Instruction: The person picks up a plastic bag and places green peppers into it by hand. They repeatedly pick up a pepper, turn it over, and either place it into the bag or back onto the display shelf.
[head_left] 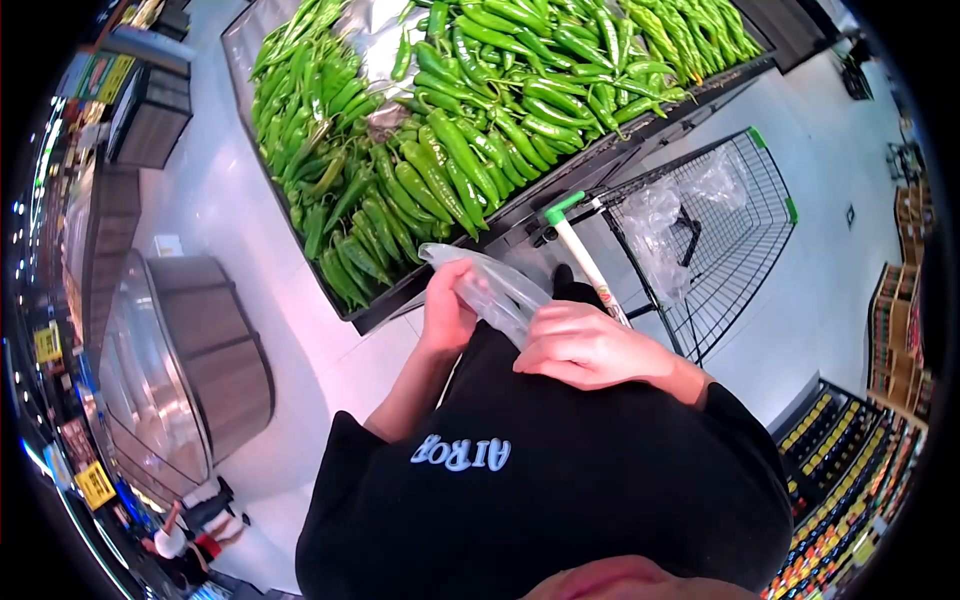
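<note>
A clear plastic bag [490, 290] stretches between my two hands, close in front of my dark shirt. My left hand [447, 305] pinches its upper left part, thumb and fingers closed on the film. At the bag's lower right end, my right hand [585, 345] is curled over the plastic with its fingers bent. Just beyond the bag, long green peppers [450, 160] lie heaped in a dark display bin [385, 312]. Neither hand touches the peppers.
A wire shopping cart [735, 250] with a green-ended handle stands close on the right, some clear plastic bags [655, 225] inside. A wood-sided display case [215, 350] is on the left. Produce shelves [840, 470] fill the lower right; a person [185, 550] is far off lower left.
</note>
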